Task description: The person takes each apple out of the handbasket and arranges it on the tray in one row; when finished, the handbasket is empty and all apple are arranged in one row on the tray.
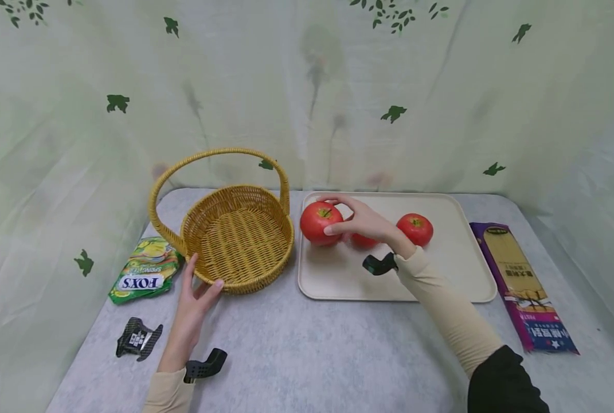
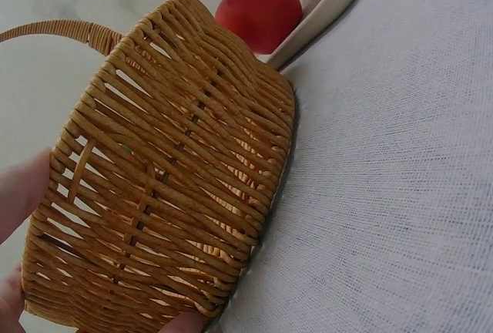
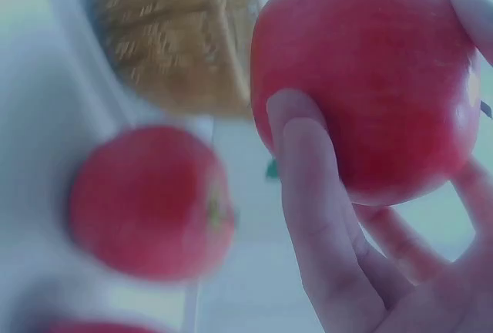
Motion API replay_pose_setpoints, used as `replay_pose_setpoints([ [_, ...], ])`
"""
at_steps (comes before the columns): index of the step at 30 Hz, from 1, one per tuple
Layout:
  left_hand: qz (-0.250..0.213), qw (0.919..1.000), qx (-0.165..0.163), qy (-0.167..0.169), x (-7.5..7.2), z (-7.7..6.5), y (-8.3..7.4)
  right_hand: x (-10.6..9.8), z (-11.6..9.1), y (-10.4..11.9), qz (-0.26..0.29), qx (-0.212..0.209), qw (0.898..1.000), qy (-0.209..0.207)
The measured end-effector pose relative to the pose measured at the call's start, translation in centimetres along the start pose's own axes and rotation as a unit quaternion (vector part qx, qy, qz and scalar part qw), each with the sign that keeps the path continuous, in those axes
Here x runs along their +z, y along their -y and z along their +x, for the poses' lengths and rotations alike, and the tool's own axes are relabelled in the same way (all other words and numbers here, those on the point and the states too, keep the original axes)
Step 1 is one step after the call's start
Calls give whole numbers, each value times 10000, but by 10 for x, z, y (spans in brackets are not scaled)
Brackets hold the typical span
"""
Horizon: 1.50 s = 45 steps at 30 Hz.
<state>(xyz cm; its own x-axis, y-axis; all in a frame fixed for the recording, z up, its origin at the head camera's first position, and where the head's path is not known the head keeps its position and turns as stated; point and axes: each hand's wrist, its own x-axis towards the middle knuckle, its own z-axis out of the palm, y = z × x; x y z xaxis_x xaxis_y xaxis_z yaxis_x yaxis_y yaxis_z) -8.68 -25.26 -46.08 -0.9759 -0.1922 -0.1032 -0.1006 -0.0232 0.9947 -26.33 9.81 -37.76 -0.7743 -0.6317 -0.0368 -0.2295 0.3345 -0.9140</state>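
Note:
My right hand [image 1: 360, 221] grips a red apple [image 1: 317, 225] [image 3: 370, 79], thumb and fingers spread round its sides, lifted over the left end of a cream tray [image 1: 368, 289]. Beneath that hand a second red apple [image 1: 363, 241] sits on the tray, partly covered by the hand. A third apple [image 1: 415, 229] lies further right on it. At the near left side of a round wicker basket [image 1: 237, 241] [image 2: 169, 163], my left hand [image 1: 190, 310] holds the rim between thumb and fingers. Nothing lies inside the basket, whose tall handle stands upright.
Left of the basket lies a green FOX'S candy bag [image 1: 147, 272], with a small black wrapped packet [image 1: 138, 338] nearer the front. Right of the tray is a long purple and gold package [image 1: 523, 287]. A patterned curtain [image 1: 307, 97] hangs behind the table.

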Motion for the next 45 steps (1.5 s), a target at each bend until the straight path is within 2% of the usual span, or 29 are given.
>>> replay_pose_setpoints([
  [3,23,10000,-24,15,0,0,0,-16,-18,-9,225,233,9993,-175],
  [12,18,10000,-39,-6,-1,-1,-2,-64,-69,-41,-76,529,9948,-871],
  [17,-48,10000,-61,24,0,-3,-1,-87,-104,-61,-293,711,9887,-1290],
  [20,-41,10000,-73,20,0,-3,-1,-99,-124,-69,-242,925,9841,-1498],
  [28,-84,10000,-21,40,-1,-3,-1,-121,-168,-88,-449,1211,9699,-2063],
  [35,-72,10000,-43,27,-1,-3,-2,-130,-183,-107,-448,1460,9625,-2244],
  [38,-35,10000,-33,32,-1,-3,-3,-131,-183,-112,-606,1668,9571,-2290],
  [42,145,9999,-51,26,-1,-4,-5,-130,-178,-114,-1119,1937,9483,-2251],
  [45,413,9991,-95,-26,0,-4,-8,-130,-173,-116,-1091,1945,9501,-2179],
])
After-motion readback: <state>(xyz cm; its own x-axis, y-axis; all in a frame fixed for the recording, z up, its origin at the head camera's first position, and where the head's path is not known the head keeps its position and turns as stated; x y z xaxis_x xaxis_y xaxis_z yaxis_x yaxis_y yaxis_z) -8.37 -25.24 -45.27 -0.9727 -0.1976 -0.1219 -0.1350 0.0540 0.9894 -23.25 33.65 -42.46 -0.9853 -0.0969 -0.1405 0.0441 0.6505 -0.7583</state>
